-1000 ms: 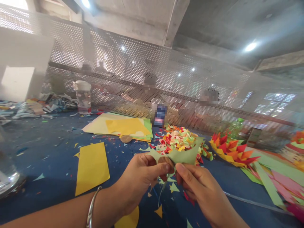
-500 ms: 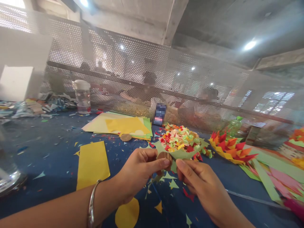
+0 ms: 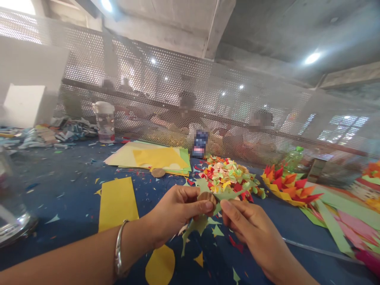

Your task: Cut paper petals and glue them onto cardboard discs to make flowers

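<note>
Pinched in my left hand [image 3: 181, 209] is a round brown disc [image 3: 207, 199] lying against pale green paper [image 3: 228, 193]. The paper sticks out around the disc, and a jagged strip of it [image 3: 196, 229] hangs down below my fingers. My right hand [image 3: 247, 223] is closed close beside the disc, its thumb and fingertips at the paper's right edge. What sits inside its fingers is hidden. Beneath both hands lie several green scraps [image 3: 217, 230] and a yellow scrap [image 3: 199, 259]. Near my left wrist is a rounded yellow paper piece [image 3: 160, 264].
A heap of small folded paper pieces [image 3: 225, 174] lies beyond my hands, with a phone [image 3: 200, 143] upright behind it. A spiky red-orange paper form [image 3: 287, 186] stands right. Stacked paper sheets [image 3: 124, 153], a yellow sheet [image 3: 117, 202] and a cup [image 3: 104, 122] are left. A perforated screen [image 3: 166, 87] stands behind.
The green strip below my left hand hangs lower and shows more. Both hands keep nearly the same place, and the view has shifted slightly.
</note>
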A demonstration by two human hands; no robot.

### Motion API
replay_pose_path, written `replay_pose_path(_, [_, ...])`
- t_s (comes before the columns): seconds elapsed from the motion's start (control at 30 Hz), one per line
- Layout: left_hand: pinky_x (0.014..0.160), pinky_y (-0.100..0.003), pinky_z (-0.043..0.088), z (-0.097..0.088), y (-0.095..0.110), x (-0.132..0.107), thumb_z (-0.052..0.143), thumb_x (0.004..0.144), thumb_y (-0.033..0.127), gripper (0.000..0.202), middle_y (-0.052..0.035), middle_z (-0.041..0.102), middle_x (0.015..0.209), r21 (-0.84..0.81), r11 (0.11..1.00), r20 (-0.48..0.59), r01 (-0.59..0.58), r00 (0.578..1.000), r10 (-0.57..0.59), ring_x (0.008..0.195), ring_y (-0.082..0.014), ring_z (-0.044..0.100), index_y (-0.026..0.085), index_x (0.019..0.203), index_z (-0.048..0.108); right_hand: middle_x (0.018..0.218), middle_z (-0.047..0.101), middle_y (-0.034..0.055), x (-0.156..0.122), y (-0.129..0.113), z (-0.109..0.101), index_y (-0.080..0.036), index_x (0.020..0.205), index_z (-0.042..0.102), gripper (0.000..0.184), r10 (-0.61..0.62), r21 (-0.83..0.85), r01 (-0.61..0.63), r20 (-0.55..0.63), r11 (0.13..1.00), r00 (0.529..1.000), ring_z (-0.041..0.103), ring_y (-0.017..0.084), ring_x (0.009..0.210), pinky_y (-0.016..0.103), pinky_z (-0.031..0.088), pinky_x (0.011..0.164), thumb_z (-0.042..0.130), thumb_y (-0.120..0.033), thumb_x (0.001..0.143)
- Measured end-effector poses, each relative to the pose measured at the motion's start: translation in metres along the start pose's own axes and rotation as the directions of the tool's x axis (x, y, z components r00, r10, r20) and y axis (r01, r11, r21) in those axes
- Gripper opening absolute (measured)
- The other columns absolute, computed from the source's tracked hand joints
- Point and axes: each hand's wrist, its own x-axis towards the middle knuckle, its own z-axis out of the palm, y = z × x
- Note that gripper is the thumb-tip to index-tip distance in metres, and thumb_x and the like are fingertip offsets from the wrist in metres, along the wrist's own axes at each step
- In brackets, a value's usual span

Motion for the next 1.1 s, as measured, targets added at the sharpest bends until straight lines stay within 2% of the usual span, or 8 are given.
replay_pose_path(0.27, [0.051, -0.025, 0.021, -0.004, 0.003, 0.001, 0.069, 0.077, 0.045, 0.03, 0.0055, 0.042, 0.057, -0.001, 1.0, 0.048, 0.004, 0.999, -0.004, 0.051, -0.0083, 0.028, 0.017, 0.067, 0.063, 0.05, 0.023, -0.008, -0.002, -0.004, 0.0, -0.021, 0.059, 0.047, 0.051, 0.007, -0.013, -0.008, -0.031, 1.0, 0.999, 0.02, 0.01, 0.045, 0.025, 0.016, 0.041, 0.048, -0.063, 0.089])
replay_pose_path(0.43, [0.052, -0.027, 0.016, -0.006, 0.001, 0.0, 0.066, 0.08, 0.042, 0.029, 0.0057, 0.039, 0.058, 0.022, 1.0, 0.099, -0.023, 0.995, 0.02, 0.052, -0.0086, 0.026, 0.017, 0.066, 0.059, 0.05, 0.023, -0.0079, -0.003, -0.003, 0.0, -0.021, 0.059, 0.048, 0.051, 0.005, -0.024, -0.005, -0.022, 1.0, 1.0, 0.021, 0.01, 0.045, 0.026, 0.017, 0.043, 0.047, -0.063, 0.089])
replay_pose_path(0.57, [0.053, -0.028, 0.016, -0.008, 0.001, 0.0, 0.066, 0.081, 0.038, 0.027, 0.0056, 0.04, 0.06, 0.012, 1.0, 0.127, 0.017, 0.992, -0.019, 0.052, -0.0084, 0.027, 0.017, 0.068, 0.057, 0.052, 0.025, -0.0073, -0.002, 0.0, -0.001, -0.021, 0.059, 0.047, 0.051, -0.014, -0.035, 0.013, -0.025, 0.999, 1.0, 0.021, 0.011, 0.046, 0.026, 0.017, 0.043, 0.046, -0.062, 0.09])
replay_pose_path(0.83, [0.054, -0.029, 0.012, -0.008, 0.005, 0.001, 0.063, 0.083, 0.037, 0.026, 0.0063, 0.033, 0.061, 0.026, 1.0, 0.169, -0.018, 0.986, 0.013, 0.055, -0.0095, 0.022, 0.017, 0.068, 0.056, 0.052, 0.021, -0.0079, -0.003, -0.002, -0.002, -0.022, 0.059, 0.045, 0.05, 0.001, -0.014, -0.001, -0.015, 1.0, 1.0, 0.018, 0.01, 0.045, 0.026, 0.014, 0.041, 0.047, -0.062, 0.09])
replay_pose_path(1.0, [0.056, -0.031, 0.013, -0.012, 0.004, 0.002, 0.061, 0.083, 0.042, 0.032, 0.0051, 0.031, 0.062, 0.097, 0.993, 0.167, -0.063, 0.985, 0.046, 0.058, -0.0113, 0.02, 0.018, 0.065, 0.053, 0.052, 0.023, -0.0072, -0.003, -0.002, -0.003, -0.022, 0.058, 0.043, 0.051, -0.035, -0.072, 0.033, -0.022, 0.997, 0.999, 0.02, 0.01, 0.045, 0.026, 0.015, 0.04, 0.045, -0.06, 0.092])
replay_pose_path(1.1, [0.056, -0.031, 0.013, -0.016, 0.004, 0.004, 0.06, 0.085, 0.042, 0.032, 0.0052, 0.031, 0.063, 0.123, 0.99, 0.204, -0.073, 0.978, 0.047, 0.058, -0.0111, 0.021, 0.018, 0.066, 0.052, 0.053, 0.026, -0.0069, -0.002, -0.001, -0.004, -0.021, 0.059, 0.043, 0.05, -0.078, -0.101, 0.076, -0.015, 0.992, 0.997, 0.023, 0.01, 0.046, 0.026, 0.018, 0.041, 0.044, -0.058, 0.093])
